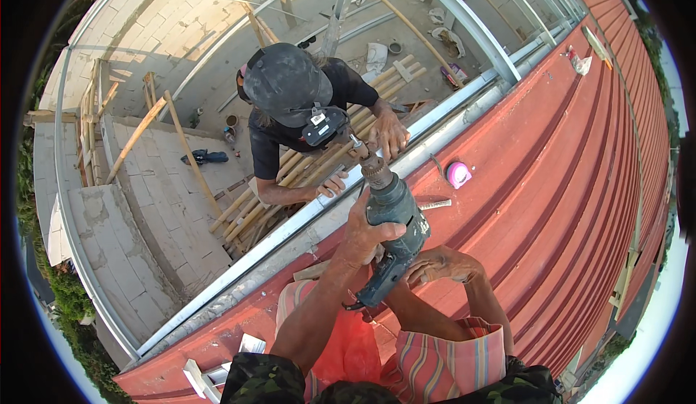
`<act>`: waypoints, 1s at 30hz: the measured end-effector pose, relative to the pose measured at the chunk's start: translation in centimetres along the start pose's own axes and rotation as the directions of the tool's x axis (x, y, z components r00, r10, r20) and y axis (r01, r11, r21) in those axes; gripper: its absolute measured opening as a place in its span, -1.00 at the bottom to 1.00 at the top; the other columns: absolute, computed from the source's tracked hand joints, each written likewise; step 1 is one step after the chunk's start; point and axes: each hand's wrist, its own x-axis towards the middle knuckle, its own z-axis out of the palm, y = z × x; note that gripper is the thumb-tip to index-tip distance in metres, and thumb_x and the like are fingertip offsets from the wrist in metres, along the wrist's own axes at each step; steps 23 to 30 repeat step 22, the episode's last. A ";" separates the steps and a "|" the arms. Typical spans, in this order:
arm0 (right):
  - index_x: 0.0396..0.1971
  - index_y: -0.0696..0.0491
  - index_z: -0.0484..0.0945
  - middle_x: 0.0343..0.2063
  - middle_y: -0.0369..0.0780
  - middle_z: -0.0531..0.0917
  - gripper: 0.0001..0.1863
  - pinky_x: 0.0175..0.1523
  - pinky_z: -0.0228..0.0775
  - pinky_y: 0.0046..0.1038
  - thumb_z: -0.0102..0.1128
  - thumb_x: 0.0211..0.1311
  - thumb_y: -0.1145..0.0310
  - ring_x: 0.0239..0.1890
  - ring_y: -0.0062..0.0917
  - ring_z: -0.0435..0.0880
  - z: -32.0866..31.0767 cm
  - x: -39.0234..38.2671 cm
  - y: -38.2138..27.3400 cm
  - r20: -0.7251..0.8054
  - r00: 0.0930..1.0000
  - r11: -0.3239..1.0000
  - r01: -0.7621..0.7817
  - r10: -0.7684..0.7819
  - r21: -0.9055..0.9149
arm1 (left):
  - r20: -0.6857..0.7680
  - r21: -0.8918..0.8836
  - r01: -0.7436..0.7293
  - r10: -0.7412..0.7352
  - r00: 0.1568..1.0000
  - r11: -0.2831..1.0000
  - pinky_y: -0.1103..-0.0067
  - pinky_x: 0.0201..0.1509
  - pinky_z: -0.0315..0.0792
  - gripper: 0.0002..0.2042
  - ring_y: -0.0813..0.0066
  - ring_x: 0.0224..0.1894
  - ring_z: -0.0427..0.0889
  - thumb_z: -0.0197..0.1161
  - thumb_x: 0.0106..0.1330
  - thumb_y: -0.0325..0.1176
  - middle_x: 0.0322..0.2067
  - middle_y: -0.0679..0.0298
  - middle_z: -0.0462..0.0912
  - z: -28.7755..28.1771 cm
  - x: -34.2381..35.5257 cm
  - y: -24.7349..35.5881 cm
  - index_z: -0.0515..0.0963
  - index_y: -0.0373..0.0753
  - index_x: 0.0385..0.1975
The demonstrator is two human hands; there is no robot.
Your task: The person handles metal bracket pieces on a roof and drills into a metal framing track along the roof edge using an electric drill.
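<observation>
My left hand (361,236) is wrapped round the front of a dark green power drill (397,212). The drill's bit and chuck point away from me, close to a silver metal channel (290,215) along the roof edge. Its handle hangs down toward my lap. My right hand (444,265) is beside the drill's rear, fingers loosely bent, with nothing visible in them; whether it touches the drill I cannot tell. Across from me, a person in a dark cap (286,85) leans in, one hand (389,134) near the bit and the other hand (333,184) on the channel.
Red ribbed roofing sheets (536,208) slope away to the right, bearing a pink round tape measure (458,175) and a small white stick (435,204). Beyond the roof edge lies a lower block-walled space with bamboo poles (250,212), wooden props (138,139) and metal framing (471,23).
</observation>
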 end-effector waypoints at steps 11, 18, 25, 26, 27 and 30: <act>-0.21 0.13 0.70 -0.37 -0.24 0.63 -0.74 -0.31 0.40 -0.55 0.33 0.22 0.28 -0.37 -0.60 0.54 0.4 2.4 -14.2 -0.661 0.475 0.813 0.353 -0.582 -0.462 | 0.076 0.287 0.166 -0.195 0.978 0.943 0.49 0.06 0.45 -0.26 0.46 -0.11 0.56 0.48 -0.14 -0.37 -0.15 0.23 0.55 -0.5 -1.1 -2.3 0.34 -0.34 0.15; -0.18 0.06 0.70 -0.26 -0.29 0.58 -0.82 -0.15 0.41 -0.52 0.27 0.23 0.43 -0.21 -0.61 0.53 0.3 4.0 -13.6 -0.532 0.631 0.811 0.306 -0.565 -0.498 | 0.082 0.391 0.186 -0.236 0.968 0.901 0.46 0.07 0.44 -0.24 0.44 -0.10 0.56 0.48 -0.17 -0.34 -0.12 0.21 0.54 -0.6 -1.2 -2.6 0.34 -0.34 0.15; -0.12 0.03 0.69 -0.27 -0.26 0.56 -0.79 -0.01 0.39 -0.39 0.26 0.26 0.38 -0.14 -0.55 0.52 0.6 4.0 -14.2 -0.552 0.662 0.849 0.274 -0.507 -0.451 | 0.066 0.383 0.195 -0.237 0.969 0.903 0.48 0.09 0.43 -0.23 0.43 -0.08 0.56 0.47 -0.14 -0.33 -0.10 0.19 0.54 -0.8 -1.1 -2.7 0.32 -0.33 0.18; -0.12 0.03 0.69 -0.27 -0.26 0.56 -0.79 -0.01 0.39 -0.39 0.26 0.26 0.38 -0.14 -0.55 0.52 0.6 4.0 -14.2 -0.552 0.662 0.849 0.274 -0.507 -0.451 | 0.066 0.383 0.195 -0.237 0.969 0.903 0.48 0.09 0.43 -0.23 0.43 -0.08 0.56 0.47 -0.14 -0.33 -0.10 0.19 0.54 -0.8 -1.1 -2.7 0.32 -0.33 0.18; -0.12 0.03 0.69 -0.27 -0.26 0.56 -0.79 -0.01 0.39 -0.39 0.26 0.26 0.38 -0.14 -0.55 0.52 0.6 4.0 -14.2 -0.552 0.662 0.849 0.274 -0.507 -0.451 | 0.066 0.383 0.195 -0.237 0.969 0.903 0.48 0.09 0.43 -0.23 0.43 -0.08 0.56 0.47 -0.14 -0.33 -0.10 0.19 0.54 -0.8 -1.1 -2.7 0.32 -0.33 0.18; -0.12 0.03 0.69 -0.27 -0.26 0.56 -0.79 -0.01 0.39 -0.39 0.26 0.26 0.38 -0.14 -0.55 0.52 0.6 4.0 -14.2 -0.552 0.662 0.849 0.274 -0.507 -0.451 | 0.066 0.383 0.195 -0.237 0.969 0.903 0.48 0.09 0.43 -0.23 0.43 -0.08 0.56 0.47 -0.14 -0.33 -0.10 0.19 0.54 -0.8 -1.1 -2.7 0.32 -0.33 0.18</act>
